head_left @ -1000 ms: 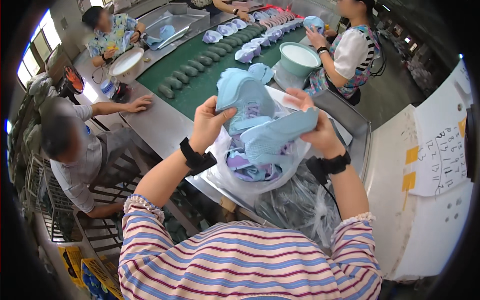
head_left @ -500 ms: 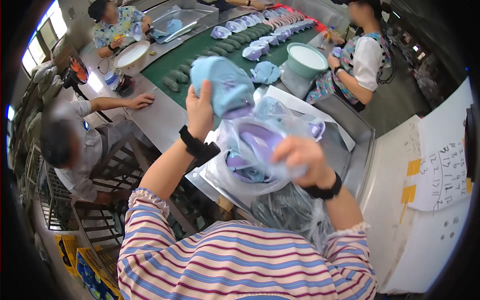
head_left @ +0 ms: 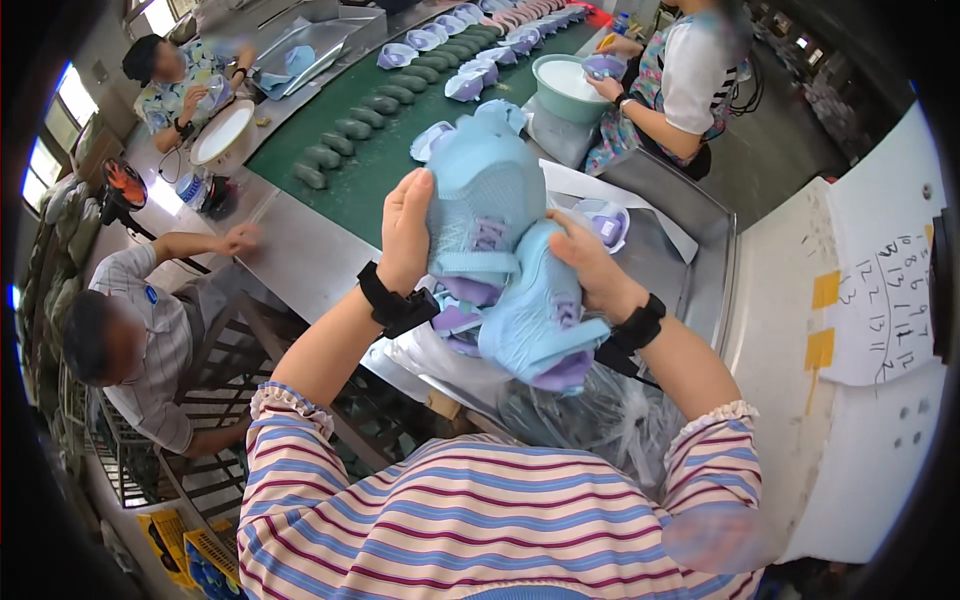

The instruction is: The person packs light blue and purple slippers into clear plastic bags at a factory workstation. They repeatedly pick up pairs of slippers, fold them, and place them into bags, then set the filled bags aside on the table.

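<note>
My left hand (head_left: pixel 405 235) is closed on a light blue shoe upper (head_left: pixel 487 195) with a purple lining, laces and a strap, held up in front of me. A second light blue shoe upper (head_left: pixel 540 305) is in my right hand (head_left: pixel 602 270), lower and slightly to the right, tilted toward me. The two uppers touch along their sides. Below them an open clear plastic bag (head_left: pixel 440 362) holds more blue and purple uppers, mostly hidden by those in my hands. Beyond my right hand a purple-lined upper (head_left: pixel 605 225) lies in the metal tray (head_left: pixel 665 275).
A green conveyor belt (head_left: pixel 375 190) carries rows of dark green shoe lasts (head_left: pixel 385 104) and uppers (head_left: pixel 475 75). One person stands at a pale green basin (head_left: pixel 572 97); another works by a white basin (head_left: pixel 222 133). A seated person (head_left: pixel 150 330) is at my left, beside a metal rack.
My right hand has come up from the bag and now holds a second upper beside the first. My left hand has shifted slightly right. The seated person's hand moved left, nearer the body.
</note>
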Demonstrator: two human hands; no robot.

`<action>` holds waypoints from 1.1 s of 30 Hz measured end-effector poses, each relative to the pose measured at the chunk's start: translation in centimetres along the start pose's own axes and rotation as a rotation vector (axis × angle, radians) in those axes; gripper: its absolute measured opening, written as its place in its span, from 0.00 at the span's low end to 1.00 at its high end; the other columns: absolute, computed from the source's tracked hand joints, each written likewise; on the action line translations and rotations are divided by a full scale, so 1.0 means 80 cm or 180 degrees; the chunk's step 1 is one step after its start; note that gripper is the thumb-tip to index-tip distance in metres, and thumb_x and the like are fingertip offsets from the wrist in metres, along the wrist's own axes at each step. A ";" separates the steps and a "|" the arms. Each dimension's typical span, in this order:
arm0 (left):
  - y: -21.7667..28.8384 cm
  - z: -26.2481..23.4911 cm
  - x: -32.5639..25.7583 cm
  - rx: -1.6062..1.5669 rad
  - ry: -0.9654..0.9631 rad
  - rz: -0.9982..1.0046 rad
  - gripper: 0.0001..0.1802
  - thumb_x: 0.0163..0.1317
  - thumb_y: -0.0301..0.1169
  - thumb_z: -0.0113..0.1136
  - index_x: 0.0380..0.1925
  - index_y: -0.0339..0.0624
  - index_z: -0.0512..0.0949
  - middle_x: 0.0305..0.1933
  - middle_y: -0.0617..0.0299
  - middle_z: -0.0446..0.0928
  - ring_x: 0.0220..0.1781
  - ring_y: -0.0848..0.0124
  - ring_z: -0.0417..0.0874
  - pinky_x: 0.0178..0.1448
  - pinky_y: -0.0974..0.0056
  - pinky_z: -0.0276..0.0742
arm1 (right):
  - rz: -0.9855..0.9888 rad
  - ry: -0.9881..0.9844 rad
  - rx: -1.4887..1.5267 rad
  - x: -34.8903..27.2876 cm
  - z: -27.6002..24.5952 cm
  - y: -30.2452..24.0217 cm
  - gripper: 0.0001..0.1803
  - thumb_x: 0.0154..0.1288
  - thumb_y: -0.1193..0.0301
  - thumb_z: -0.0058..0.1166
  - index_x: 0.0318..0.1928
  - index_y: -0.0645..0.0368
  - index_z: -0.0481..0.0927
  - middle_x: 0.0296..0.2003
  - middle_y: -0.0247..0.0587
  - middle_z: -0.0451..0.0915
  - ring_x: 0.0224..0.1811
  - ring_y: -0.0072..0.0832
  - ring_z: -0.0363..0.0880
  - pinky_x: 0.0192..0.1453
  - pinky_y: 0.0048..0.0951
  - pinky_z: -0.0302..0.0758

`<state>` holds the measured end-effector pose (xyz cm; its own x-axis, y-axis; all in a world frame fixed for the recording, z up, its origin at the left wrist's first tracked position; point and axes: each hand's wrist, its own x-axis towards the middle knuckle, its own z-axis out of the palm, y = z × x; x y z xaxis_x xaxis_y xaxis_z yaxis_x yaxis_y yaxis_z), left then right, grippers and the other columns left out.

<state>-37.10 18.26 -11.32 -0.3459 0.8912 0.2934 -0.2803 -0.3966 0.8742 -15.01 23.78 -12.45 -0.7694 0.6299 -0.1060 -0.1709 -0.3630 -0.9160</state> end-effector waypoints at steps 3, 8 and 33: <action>-0.009 -0.014 0.000 0.0684 0.0003 0.0249 0.19 0.65 0.36 0.47 0.17 0.43 0.60 0.21 0.76 0.55 0.25 0.85 0.52 0.26 0.74 0.50 | -0.0377 0.0157 -0.0624 -0.004 0.022 -0.002 0.33 0.53 0.57 0.61 0.53 0.62 0.64 0.43 0.37 0.71 0.46 0.25 0.70 0.49 0.26 0.68; -0.008 -0.011 -0.012 0.1030 -0.0372 0.0277 0.16 0.66 0.35 0.46 0.20 0.41 0.61 0.23 0.76 0.55 0.27 0.84 0.53 0.29 0.76 0.53 | -0.1916 0.0823 -0.2403 -0.016 0.035 0.001 0.17 0.51 0.73 0.59 0.42 0.59 0.70 0.37 0.38 0.73 0.39 0.26 0.72 0.44 0.25 0.69; 0.008 -0.023 0.005 0.1303 -0.0914 -0.0172 0.32 0.61 0.26 0.53 0.62 0.37 0.51 0.54 0.57 0.66 0.53 0.73 0.68 0.56 0.68 0.65 | -0.0665 0.1025 -0.0166 0.009 0.020 -0.017 0.27 0.53 0.77 0.58 0.53 0.65 0.65 0.43 0.41 0.71 0.40 0.24 0.72 0.43 0.24 0.72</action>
<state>-39.06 17.96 -11.34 -0.0641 0.9555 0.2880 0.1032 -0.2807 0.9542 -16.29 23.62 -10.69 -0.4875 0.8728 -0.0236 -0.2655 -0.1739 -0.9483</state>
